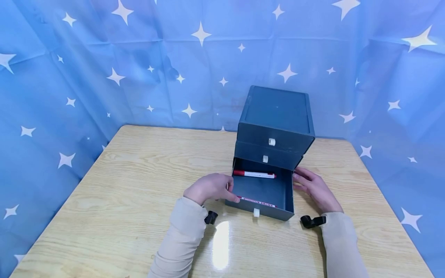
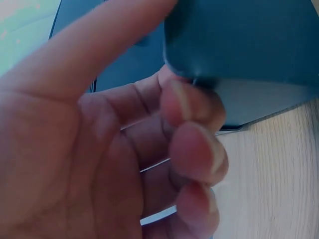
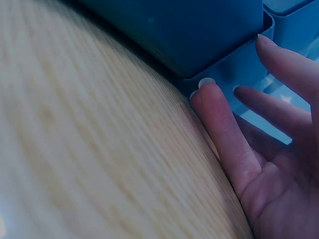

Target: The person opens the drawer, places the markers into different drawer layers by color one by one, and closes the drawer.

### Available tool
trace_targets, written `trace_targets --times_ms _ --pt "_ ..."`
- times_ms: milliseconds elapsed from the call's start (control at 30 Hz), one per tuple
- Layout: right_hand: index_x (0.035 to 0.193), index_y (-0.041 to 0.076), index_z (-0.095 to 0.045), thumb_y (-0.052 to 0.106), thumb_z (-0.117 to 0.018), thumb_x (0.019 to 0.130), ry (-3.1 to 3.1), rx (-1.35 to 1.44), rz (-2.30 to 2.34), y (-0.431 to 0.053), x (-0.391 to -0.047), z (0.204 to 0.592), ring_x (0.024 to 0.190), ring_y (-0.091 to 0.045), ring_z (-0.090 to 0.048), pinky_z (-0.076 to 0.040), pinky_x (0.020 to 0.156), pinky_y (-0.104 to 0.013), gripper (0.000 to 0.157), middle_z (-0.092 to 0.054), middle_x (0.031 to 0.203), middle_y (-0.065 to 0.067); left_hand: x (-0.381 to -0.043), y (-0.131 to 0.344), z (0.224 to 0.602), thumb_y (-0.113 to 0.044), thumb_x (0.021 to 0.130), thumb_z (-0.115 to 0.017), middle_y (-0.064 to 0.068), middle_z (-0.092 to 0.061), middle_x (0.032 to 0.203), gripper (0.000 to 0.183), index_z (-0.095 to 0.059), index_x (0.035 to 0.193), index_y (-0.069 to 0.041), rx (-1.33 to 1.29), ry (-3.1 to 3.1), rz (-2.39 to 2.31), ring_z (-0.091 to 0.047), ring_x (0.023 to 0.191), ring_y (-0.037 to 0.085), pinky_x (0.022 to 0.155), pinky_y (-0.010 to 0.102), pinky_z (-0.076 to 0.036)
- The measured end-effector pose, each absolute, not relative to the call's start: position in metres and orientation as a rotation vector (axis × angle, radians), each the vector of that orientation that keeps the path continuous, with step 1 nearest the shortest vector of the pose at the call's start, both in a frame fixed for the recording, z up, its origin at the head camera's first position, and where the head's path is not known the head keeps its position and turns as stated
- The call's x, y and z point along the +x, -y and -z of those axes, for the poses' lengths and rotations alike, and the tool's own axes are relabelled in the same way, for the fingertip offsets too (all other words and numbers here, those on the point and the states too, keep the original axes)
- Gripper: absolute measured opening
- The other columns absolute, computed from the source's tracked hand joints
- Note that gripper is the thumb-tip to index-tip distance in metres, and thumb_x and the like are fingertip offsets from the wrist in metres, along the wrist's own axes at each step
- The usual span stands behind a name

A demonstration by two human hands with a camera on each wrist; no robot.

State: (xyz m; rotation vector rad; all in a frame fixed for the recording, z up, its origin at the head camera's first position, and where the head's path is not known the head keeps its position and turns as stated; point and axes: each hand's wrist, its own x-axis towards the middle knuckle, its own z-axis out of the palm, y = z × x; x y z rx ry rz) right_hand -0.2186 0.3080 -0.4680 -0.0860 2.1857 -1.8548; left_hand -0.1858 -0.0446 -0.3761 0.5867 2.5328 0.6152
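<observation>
A dark blue three-tier drawer unit [image 1: 278, 110] stands on the table, its bottom drawer [image 1: 261, 189] pulled out. In that drawer a white marker with a red cap [image 1: 255, 174] lies toward the back, and a second slim red-and-white marker [image 1: 259, 202] lies along the front wall. My left hand [image 1: 213, 187] grips the drawer's front left corner, thumb over the wall; the left wrist view shows its fingers [image 2: 194, 149] curled around the outside. At the unit's lower right side is my right hand [image 1: 316, 189], its fingers [image 3: 224, 119] extended along the casing near the tabletop.
Two upper drawers with white knobs [image 1: 272, 142] are closed above the pulled-out one. The wooden table [image 1: 139, 185] spreads to both sides and in front. Behind it hangs a blue curtain [image 1: 194, 69] with white stars. Black wrist mounts [image 1: 313, 221] sit at both sleeves.
</observation>
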Motion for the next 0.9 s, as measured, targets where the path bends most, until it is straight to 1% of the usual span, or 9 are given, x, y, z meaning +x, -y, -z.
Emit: trace_targets --times_ms 167,300,367,533,667,900 --pt "0.141 0.008 -0.022 0.039 -0.053 0.087 -2.221 -0.101 1.806 -0.3081 -0.2187 0.4693 0.119 -0.022 -0.043 -0.045 0.084 -0.028 0.069 -0.026 0.142 -0.012 -0.1845 0.0441 0.3745 -0.038 0.073 -0.071 -0.002 -0.051 0.058 0.030 -0.052 0.070 -0.015 0.547 -2.496 -0.605 -0.050 0.051 0.014 0.051 0.028 -0.036" --pt "0.141 0.007 -0.020 0.040 -0.052 0.088 -2.243 -0.128 1.762 -0.3079 -0.2179 0.4709 0.121 -0.026 -0.039 -0.044 0.085 -0.029 0.070 -0.024 0.142 -0.014 -0.1820 0.0447 0.3746 -0.032 0.075 -0.071 0.000 -0.051 0.053 0.027 -0.052 0.067 -0.014 0.558 -2.472 -0.598 -0.050 0.051 0.015 0.051 0.029 -0.036" --pt "0.141 0.006 -0.020 0.040 -0.051 0.088 -2.239 -0.130 1.765 -0.3078 -0.2180 0.4709 0.121 -0.027 -0.040 -0.044 0.085 -0.030 0.070 -0.025 0.142 -0.014 -0.1810 0.0451 0.3750 -0.031 0.076 -0.070 0.000 -0.051 0.052 0.027 -0.051 0.066 -0.014 0.574 -2.471 -0.598 -0.049 0.050 0.015 0.050 0.028 -0.036" --pt "0.142 0.007 -0.019 0.042 -0.051 0.088 -2.250 -0.125 1.759 -0.3077 -0.2190 0.4686 0.119 -0.026 -0.042 -0.045 0.084 -0.030 0.071 -0.025 0.142 -0.014 -0.1818 0.0456 0.3758 -0.030 0.077 -0.069 0.000 -0.051 0.053 0.027 -0.050 0.066 -0.014 0.596 -2.485 -0.626 -0.047 0.048 0.014 0.049 0.028 -0.034" --pt "0.142 0.008 -0.020 0.043 -0.051 0.088 -2.259 -0.118 1.752 -0.3089 -0.2177 0.4688 0.119 -0.027 -0.041 -0.044 0.085 -0.030 0.071 -0.024 0.143 -0.013 -0.1844 0.0451 0.3768 -0.031 0.077 -0.069 -0.001 -0.050 0.054 0.028 -0.050 0.066 -0.014 0.605 -2.508 -0.636 -0.047 0.048 0.013 0.050 0.027 -0.036" --pt "0.142 0.008 -0.018 0.043 -0.051 0.088 -2.275 -0.115 1.708 -0.3074 -0.2180 0.4676 0.122 -0.029 -0.037 -0.044 0.086 -0.031 0.073 -0.022 0.144 -0.013 -0.1893 0.0474 0.3802 -0.034 0.077 -0.068 -0.005 -0.046 0.053 0.028 -0.049 0.068 -0.016 0.620 -2.577 -0.634 -0.045 0.048 0.011 0.050 0.026 -0.036"
